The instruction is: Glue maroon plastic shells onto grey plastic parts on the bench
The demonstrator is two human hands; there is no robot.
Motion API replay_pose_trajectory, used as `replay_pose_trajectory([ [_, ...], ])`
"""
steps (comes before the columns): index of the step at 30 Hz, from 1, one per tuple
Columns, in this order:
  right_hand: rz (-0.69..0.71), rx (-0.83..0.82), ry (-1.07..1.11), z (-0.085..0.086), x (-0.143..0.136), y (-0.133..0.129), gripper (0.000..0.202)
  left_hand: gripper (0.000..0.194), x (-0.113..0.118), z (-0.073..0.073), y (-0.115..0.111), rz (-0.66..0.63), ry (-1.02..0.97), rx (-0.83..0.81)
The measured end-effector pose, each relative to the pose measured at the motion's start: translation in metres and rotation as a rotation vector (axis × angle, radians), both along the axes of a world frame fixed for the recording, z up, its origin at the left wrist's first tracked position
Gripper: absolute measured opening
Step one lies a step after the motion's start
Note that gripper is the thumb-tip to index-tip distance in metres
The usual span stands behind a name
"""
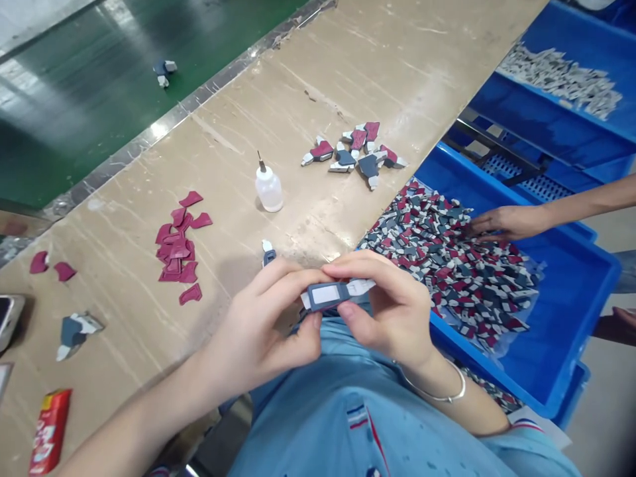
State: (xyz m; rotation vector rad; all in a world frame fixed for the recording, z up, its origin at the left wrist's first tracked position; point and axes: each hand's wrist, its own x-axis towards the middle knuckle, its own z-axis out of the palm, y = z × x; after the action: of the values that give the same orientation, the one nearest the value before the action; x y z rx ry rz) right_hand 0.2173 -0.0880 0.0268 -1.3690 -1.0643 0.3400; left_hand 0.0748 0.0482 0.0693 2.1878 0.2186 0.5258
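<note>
Close to my body, both hands hold one small dark blue and white plastic part point(325, 294). My left hand point(271, 318) pinches its left end between thumb and fingers. My right hand point(387, 305) grips the other end, where a white piece sticks out. Just beyond my left fingers lies another small blue and white part point(269, 253), partly hidden by the hand. Further off, a white dropper bottle point(269, 189) with a thin dark tip stands upright on the table point(238, 146). To its left lies a loose pile of dark red plastic pieces point(176, 248).
Several assembled parts point(355, 149) lie near the table's right edge. A blue bin point(571, 331) full of similar parts stands at the right, with another person's hand point(511, 222) in it. A red packet point(50, 434) and a phone point(10, 318) lie at the left.
</note>
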Motion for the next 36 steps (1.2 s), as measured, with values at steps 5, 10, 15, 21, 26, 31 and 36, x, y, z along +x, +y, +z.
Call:
replay_pose_trajectory([
  [5, -0.061, -0.001, -0.005, -0.002, -0.007, 0.003, 0.028, 0.023, 0.0, -0.002, -0.002, 0.041, 0.038, 0.095],
  [10, -0.136, 0.059, -0.052, -0.007, -0.014, 0.01, 0.021, 0.023, 0.001, -0.007, -0.007, 0.153, 0.03, 0.196],
  [15, -0.146, 0.076, -0.072, -0.012, -0.017, 0.015, 0.02, 0.019, 0.002, -0.01, -0.007, 0.201, -0.019, 0.172],
  [21, -0.004, 0.031, 0.098, -0.011, -0.012, 0.013, 0.023, 0.02, 0.003, -0.004, 0.003, 0.215, 0.051, -0.075],
  [26, 0.054, -0.031, 0.202, -0.013, -0.01, 0.015, 0.012, 0.021, 0.002, -0.004, 0.007, 0.206, 0.128, -0.215],
  [31, 0.027, 0.017, 0.292, -0.016, -0.007, 0.015, 0.013, 0.023, 0.005, -0.007, 0.01, 0.14, 0.168, -0.347],
  [36, 0.018, 0.0, 0.399, -0.013, -0.004, 0.012, 0.015, 0.023, 0.005, -0.006, 0.014, 0.145, 0.206, -0.454],
])
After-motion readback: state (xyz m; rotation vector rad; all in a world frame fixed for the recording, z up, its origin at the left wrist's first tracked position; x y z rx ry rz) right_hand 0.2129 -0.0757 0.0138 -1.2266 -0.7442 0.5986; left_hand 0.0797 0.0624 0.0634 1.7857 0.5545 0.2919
